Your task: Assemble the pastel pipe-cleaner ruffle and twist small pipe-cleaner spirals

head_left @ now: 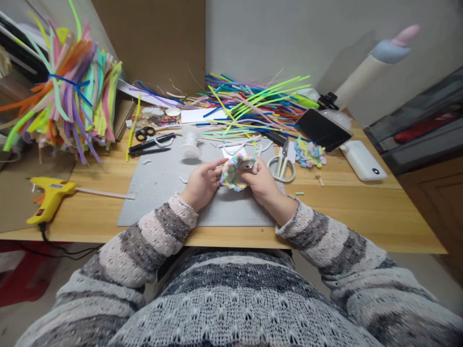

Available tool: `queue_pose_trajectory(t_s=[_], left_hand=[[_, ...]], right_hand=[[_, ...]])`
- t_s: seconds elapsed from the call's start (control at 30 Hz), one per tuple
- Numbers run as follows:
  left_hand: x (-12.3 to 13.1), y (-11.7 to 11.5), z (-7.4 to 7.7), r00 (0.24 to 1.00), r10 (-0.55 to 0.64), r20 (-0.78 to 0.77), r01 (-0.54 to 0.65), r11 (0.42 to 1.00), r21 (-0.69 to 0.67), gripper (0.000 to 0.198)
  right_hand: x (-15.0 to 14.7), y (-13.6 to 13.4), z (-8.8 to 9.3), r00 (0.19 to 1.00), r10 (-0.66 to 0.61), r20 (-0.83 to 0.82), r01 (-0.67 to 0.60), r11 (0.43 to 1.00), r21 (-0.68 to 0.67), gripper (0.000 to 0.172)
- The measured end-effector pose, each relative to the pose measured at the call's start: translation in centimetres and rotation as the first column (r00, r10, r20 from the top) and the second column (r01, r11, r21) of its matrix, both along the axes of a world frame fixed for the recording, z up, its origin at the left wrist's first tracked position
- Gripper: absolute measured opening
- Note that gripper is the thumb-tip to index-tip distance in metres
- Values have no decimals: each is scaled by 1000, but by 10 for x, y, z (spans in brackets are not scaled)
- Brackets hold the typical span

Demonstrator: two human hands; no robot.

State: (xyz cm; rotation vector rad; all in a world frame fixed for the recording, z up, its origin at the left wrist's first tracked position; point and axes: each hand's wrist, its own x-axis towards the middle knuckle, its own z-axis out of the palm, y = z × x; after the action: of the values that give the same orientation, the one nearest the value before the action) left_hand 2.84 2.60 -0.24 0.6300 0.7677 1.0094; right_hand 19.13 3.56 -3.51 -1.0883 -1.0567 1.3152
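Both my hands hold a small pastel ring of twisted pipe cleaners (231,172) just above a grey mat (159,193). My left hand (201,183) grips its left side with curled fingers. My right hand (261,184) pinches its right side. Pale-handled scissors (282,163) lie just right of my right hand. A second pastel pipe-cleaner piece (308,153) rests beyond the scissors.
A loose heap of coloured pipe cleaners (253,103) covers the back of the wooden table (361,212). A tied bundle (68,96) stands at the far left. A yellow glue gun (50,197), black scissors (144,132), a thread spool (190,140), a dark phone (321,127) and a white power bank (363,161) lie around.
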Motion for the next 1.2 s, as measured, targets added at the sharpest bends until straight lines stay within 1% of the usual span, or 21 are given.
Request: queue_pose_trajectory(t_s=[0.1, 0.23, 0.4, 0.57, 0.7, 0.9, 1.03, 1.1, 1.2], left_hand=[[-1, 0, 0, 1000, 12, 2, -11, 999, -47, 39], [0, -2, -1, 999, 33, -28, -34, 998, -45, 36], [2, -3, -3, 999, 48, -18, -49, 997, -57, 36], [2, -4, -5, 999, 44, 13, -43, 996, -75, 34], [2, -4, -7, 999, 41, 34, -38, 996, -78, 33], [1, -2, -7, 999, 28, 37, -25, 995, -94, 31], [6, -3, -5, 999, -19, 41, 20, 999, -31, 31], [9, -4, -5, 1000, -30, -9, 30, 999, 43, 31], [14, -4, -8, 995, 3, -97, 11, 990, 143, 34]], right_hand=[[0, -1, 1, 999, 18, 42, -18, 1000, 8, 47], [-1, -3, 2, 998, 18, 64, -18, 1000, -3, 48], [-2, -1, -2, 998, 10, 65, -11, 1000, 20, 47], [-2, 1, -5, 996, -22, 81, 19, 999, 40, 46], [-2, 0, -4, 995, -15, 94, 10, 999, 52, 44], [-2, 0, -3, 994, -9, 105, 5, 999, 32, 45], [-3, 0, -2, 995, 11, 97, -13, 1000, 27, 47], [-3, 0, -1, 994, 15, 108, -16, 1000, 15, 51], [-2, 1, -1, 993, 3, 115, -5, 1000, 15, 56]])
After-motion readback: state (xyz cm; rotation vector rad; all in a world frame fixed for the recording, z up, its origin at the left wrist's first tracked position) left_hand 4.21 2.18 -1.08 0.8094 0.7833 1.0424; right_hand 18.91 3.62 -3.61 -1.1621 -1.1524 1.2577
